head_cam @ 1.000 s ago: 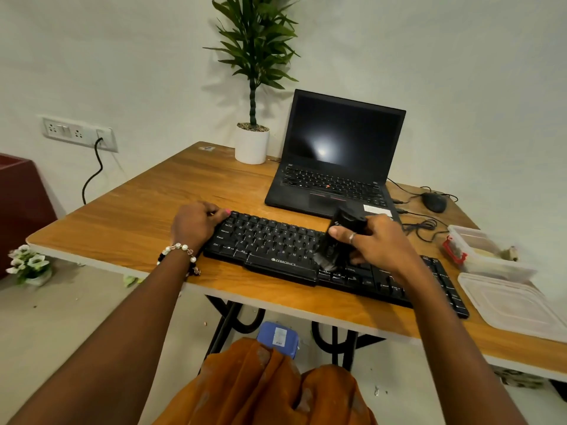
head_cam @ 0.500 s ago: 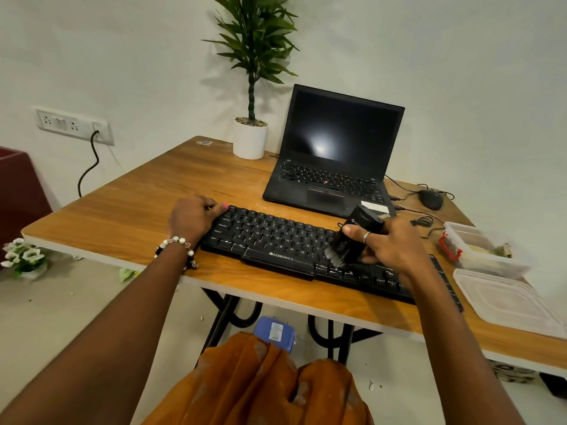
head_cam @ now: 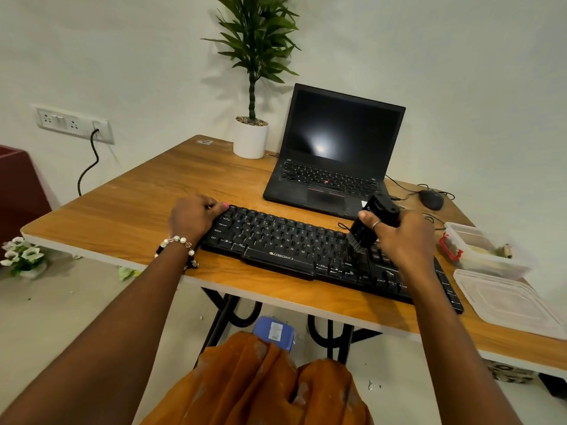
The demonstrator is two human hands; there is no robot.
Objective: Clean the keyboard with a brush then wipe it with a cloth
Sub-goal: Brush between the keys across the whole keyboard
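A black keyboard (head_cam: 285, 243) lies across the front of the wooden table (head_cam: 147, 210). My left hand (head_cam: 191, 214) grips the keyboard's far left corner, fingers curled over its edge. My right hand (head_cam: 402, 237) holds a black brush (head_cam: 369, 223) tilted, with its bristles down on the keys right of the keyboard's middle. No cloth is in view.
An open black laptop (head_cam: 334, 154) stands behind the keyboard, with a potted plant (head_cam: 251, 133) to its left. A mouse (head_cam: 431, 199) and cables lie at the back right. A clear plastic box (head_cam: 478, 250) and its lid (head_cam: 506, 302) sit at the table's right edge.
My right hand has swept the brush rightward along the keys. My left hand has stayed on the keyboard's left corner.
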